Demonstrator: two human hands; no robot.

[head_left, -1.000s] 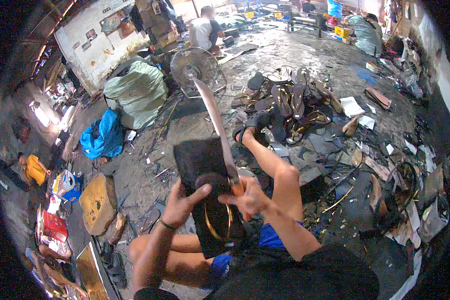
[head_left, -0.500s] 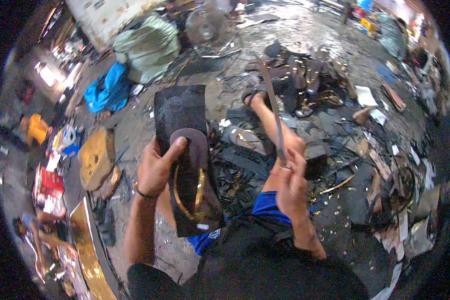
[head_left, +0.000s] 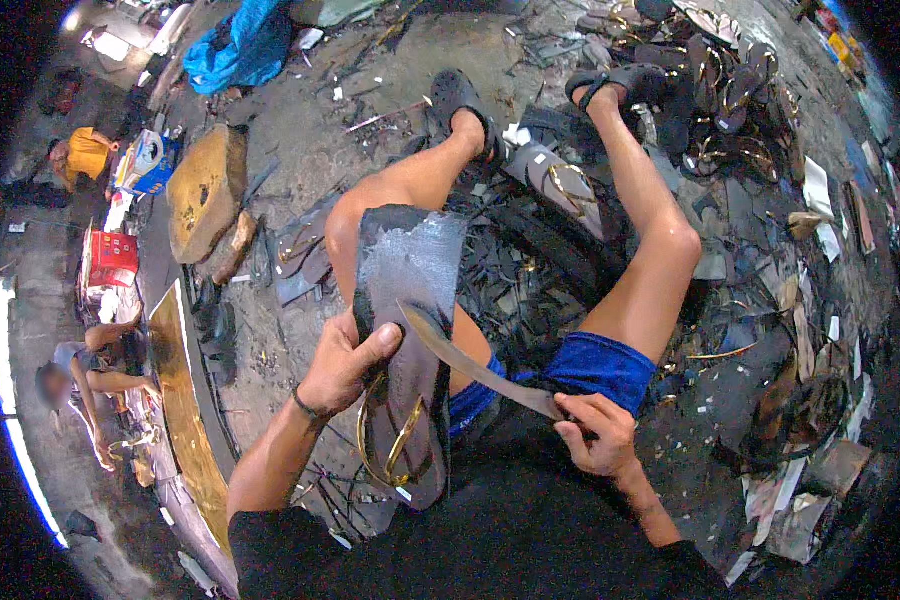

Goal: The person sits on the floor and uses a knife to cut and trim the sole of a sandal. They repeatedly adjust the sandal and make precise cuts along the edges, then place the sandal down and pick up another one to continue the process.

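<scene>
Two hands (head_left: 348,362) (head_left: 600,435) hold one sandal (head_left: 418,385) and one knife (head_left: 478,370).

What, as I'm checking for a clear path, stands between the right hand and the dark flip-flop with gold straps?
Only the long, curved, grey metal knife, held in the right hand, spans the gap; its tip overlaps the dark flip-flop in view, beside the left thumb. Contact is unclear. Nothing else visible intervenes.
</scene>
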